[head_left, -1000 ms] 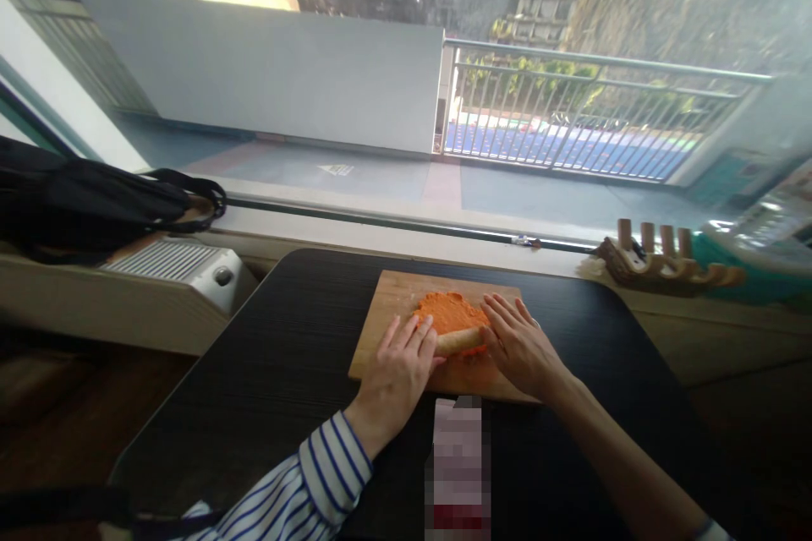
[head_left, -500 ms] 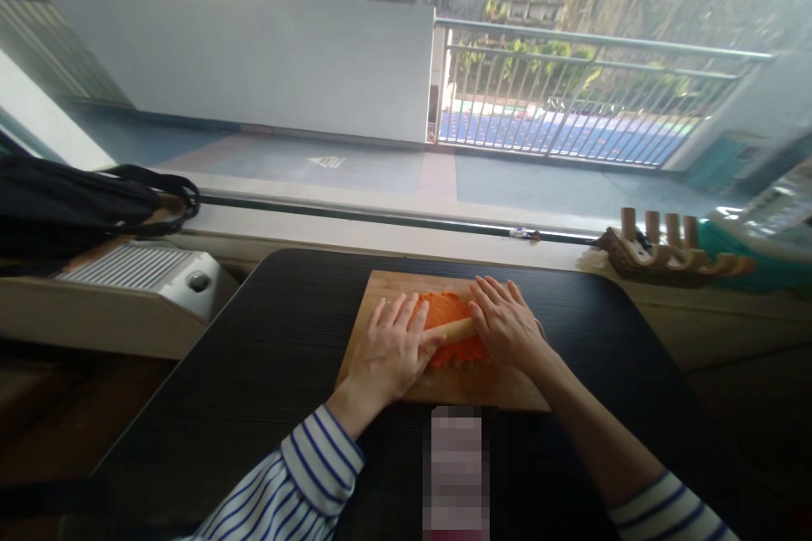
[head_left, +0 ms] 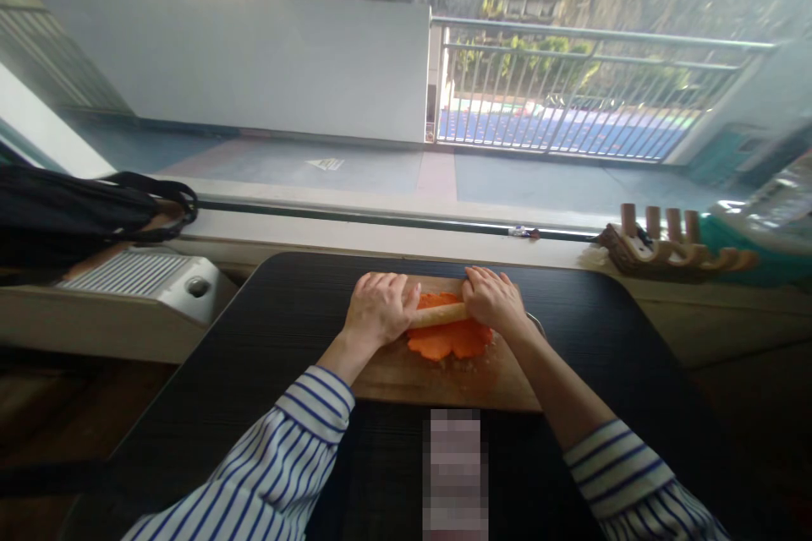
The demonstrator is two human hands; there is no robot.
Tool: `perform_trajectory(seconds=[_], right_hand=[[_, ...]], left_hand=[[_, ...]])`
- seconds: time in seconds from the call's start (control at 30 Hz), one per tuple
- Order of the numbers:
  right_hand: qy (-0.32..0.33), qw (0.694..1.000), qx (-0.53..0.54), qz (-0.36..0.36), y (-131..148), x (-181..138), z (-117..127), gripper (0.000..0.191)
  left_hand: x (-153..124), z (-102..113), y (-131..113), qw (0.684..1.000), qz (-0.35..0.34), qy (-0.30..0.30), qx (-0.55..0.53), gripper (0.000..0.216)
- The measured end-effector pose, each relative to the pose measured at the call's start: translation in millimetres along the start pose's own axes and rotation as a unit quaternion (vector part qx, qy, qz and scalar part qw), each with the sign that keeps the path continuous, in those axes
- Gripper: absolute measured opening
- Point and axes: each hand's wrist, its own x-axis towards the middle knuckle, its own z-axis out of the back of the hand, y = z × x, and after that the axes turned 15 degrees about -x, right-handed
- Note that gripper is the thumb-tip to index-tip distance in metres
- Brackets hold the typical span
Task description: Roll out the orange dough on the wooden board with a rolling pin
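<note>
A flat sheet of orange dough [head_left: 452, 340] lies on a wooden board [head_left: 437, 376] on the black table [head_left: 254, 355]. A pale wooden rolling pin [head_left: 439, 315] rests across the far part of the dough. My left hand [head_left: 379, 308] presses on the pin's left end with curled fingers. My right hand [head_left: 493, 300] covers its right end the same way. Both arms reach forward in blue-striped white sleeves.
A black bag [head_left: 76, 215] sits on a white radiator [head_left: 145, 279] at the left. A wooden rack [head_left: 666, 245] and a teal thing [head_left: 742, 245] stand on the sill at the right. A blurred patch [head_left: 454, 473] hides something at the near table edge.
Both hands have pushed the rolling pin away from me, from the near edge of the dough to its far part. More flattened dough now shows on my side of the pin.
</note>
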Motion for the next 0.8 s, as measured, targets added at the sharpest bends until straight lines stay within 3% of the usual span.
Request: perform_trajectory(seconds=[0.17, 0.37, 0.6, 0.8], right_hand=[[-0.059, 0.998, -0.029, 0.004, 1.3, -32.3, -3.3, 0.046], [-0.097, 0.995, -0.032, 0.024, -1.3, -76.3, -5.9, 0.051], [-0.069, 0.997, -0.025, 0.004, 1.6, -44.2, -3.7, 0.048], [-0.078, 0.997, -0.026, -0.011, 2.3, -29.4, -5.0, 0.046]], left_hand=[[-21.6, -0.4, -8.1, 1.000, -0.024, 0.018, 0.007, 0.042], [-57.7, -2.3, -17.5, 0.997, -0.065, 0.008, 0.033, 0.061], [-22.6, -7.3, -3.3, 0.999, -0.025, 0.030, 0.022, 0.062], [0.0, -7.9, 4.8, 1.000, -0.020, -0.008, -0.007, 0.052]])
